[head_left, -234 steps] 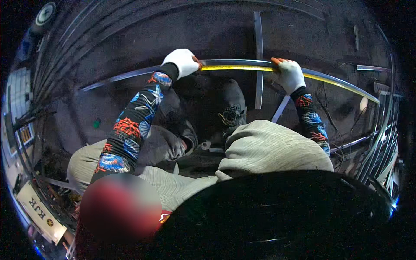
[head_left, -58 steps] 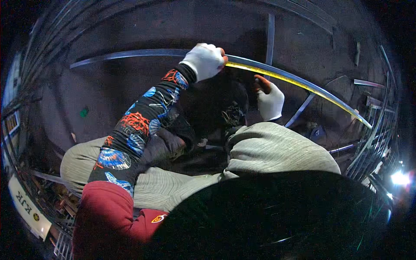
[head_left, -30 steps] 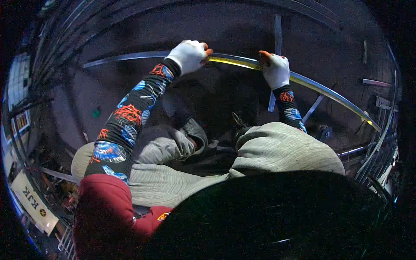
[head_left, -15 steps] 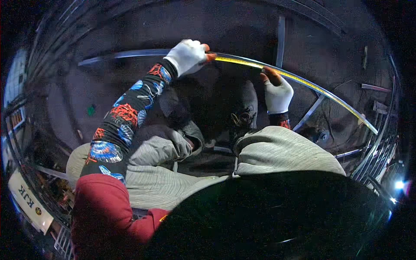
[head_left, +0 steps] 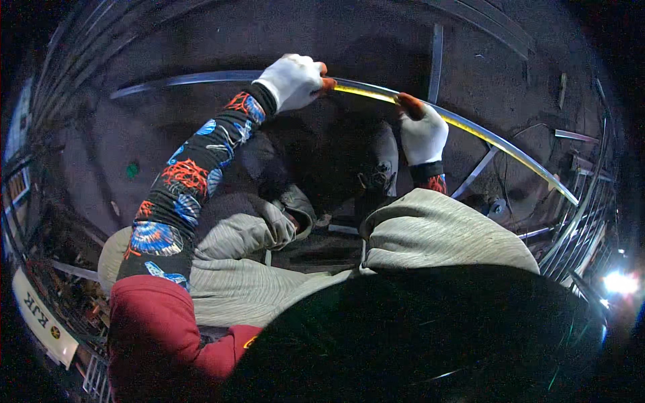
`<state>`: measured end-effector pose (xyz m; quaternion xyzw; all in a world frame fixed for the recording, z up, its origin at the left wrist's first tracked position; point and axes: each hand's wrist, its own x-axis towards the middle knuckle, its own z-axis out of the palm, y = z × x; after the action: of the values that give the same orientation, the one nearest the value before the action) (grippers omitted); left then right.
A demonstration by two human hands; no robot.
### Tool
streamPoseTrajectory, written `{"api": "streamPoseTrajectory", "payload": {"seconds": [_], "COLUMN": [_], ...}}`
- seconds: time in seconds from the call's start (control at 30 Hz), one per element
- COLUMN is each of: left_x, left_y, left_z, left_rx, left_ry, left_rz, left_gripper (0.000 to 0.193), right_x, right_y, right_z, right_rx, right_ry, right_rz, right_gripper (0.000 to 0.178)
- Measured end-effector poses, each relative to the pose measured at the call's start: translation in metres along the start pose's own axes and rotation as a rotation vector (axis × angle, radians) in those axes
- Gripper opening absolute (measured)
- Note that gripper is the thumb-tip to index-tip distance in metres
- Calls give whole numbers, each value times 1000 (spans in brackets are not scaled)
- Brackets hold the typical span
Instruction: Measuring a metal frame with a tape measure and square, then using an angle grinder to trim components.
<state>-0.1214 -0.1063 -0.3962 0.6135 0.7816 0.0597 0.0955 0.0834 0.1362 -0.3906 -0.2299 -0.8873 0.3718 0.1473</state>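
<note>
A long metal bar (head_left: 201, 78) runs across the far side of my view, its ends dropping lower left and right. Along its near side, to the right of my left hand, lies a yellow tape measure blade (head_left: 366, 93). My left hand (head_left: 293, 80), in a white glove with orange fingertips, is closed around the bar where the yellow blade begins. My right hand (head_left: 424, 131), gloved alike, pinches the blade against the bar a short way to the right. No tape case can be made out. Patterned black sleeves cover my forearms.
Another metal bar (head_left: 436, 64) meets the long one from the far side; a shorter piece (head_left: 477, 171) slants below it. Loose metal pieces (head_left: 576, 136) and a stack of bars (head_left: 571, 235) lie at the right. A bright lamp (head_left: 619, 283) shines at the right edge.
My right hand has shifted slightly left and farther away, its fingers now overlapping the bar more. My left hand keeps its grip. The whole view has shifted a little.
</note>
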Motion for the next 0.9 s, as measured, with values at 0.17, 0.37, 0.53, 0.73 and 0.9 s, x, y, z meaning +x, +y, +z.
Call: {"api": "streamPoseTrajectory", "payload": {"seconds": [0.17, 0.37, 0.53, 0.73, 0.9], "left_x": [0, 1, -2, 0, -5], "left_y": [-4, 0, -2, 3, 2], "left_z": [1, -4, -6, -8, -6], "left_rx": [15, -12, -62, 84, 135], "left_ry": [-54, 61, 74, -64, 13], "left_rz": [-31, 10, 30, -25, 36], "left_gripper": [22, 15, 22, 33, 31], "right_x": [8, 6, 6, 5, -1], "right_y": [-3, 2, -3, -5, 10], "right_z": [9, 11, 10, 3, 9], "right_rx": [16, -35, -65, -185, -147], "right_ry": [-32, -32, -69, -65, -49], "right_rz": [-9, -17, 20, 12, -21], "right_gripper": [23, 24, 24, 22, 21]}}
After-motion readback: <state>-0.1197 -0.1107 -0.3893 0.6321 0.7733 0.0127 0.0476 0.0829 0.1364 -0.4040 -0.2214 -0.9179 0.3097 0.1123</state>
